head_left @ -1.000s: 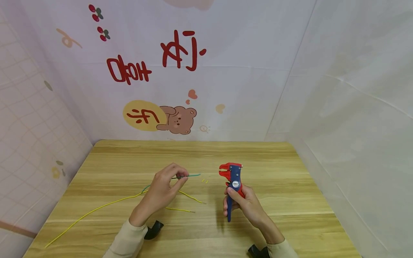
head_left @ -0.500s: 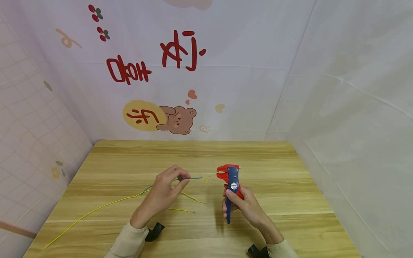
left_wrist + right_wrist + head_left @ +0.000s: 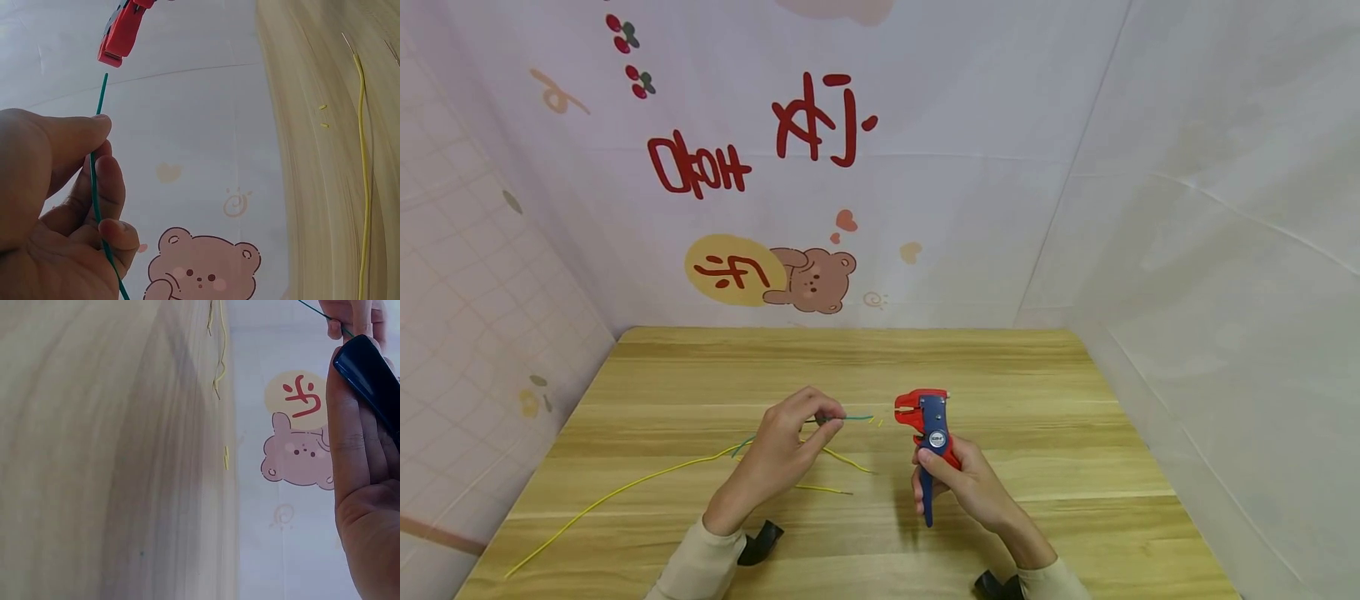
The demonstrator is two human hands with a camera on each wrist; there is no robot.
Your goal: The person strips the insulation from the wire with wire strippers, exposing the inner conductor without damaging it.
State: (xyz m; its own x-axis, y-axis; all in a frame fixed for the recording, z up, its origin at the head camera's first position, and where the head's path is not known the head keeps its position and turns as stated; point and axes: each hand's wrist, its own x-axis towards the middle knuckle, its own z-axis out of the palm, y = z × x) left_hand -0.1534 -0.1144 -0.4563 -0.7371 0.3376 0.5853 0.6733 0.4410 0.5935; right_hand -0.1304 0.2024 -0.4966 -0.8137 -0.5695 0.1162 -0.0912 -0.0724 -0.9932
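Note:
Between thumb and fingers my left hand [image 3: 790, 437] pinches a green wire [image 3: 859, 417]; its short free end points right. In the left wrist view the green wire [image 3: 102, 94] runs down across the palm, and its tip stands just short of the red jaws of the wire stripper [image 3: 122, 34]. My right hand [image 3: 970, 483] grips the blue and red wire stripper [image 3: 934, 417] by its handles, head up, with the jaws turned left toward the wire. In the right wrist view one blue handle [image 3: 369, 378] lies across the fingers.
A yellow wire [image 3: 625, 482] curves over the wooden table [image 3: 1037, 375], its two bare ends lying right of my left hand. Two small yellow insulation scraps [image 3: 323, 116] lie nearby. A printed cloth wall [image 3: 962, 208] stands behind the table.
My right hand has brought the wire stripper left and slightly down. The left hand has shifted a little right with the green wire, narrowing the gap between the two.

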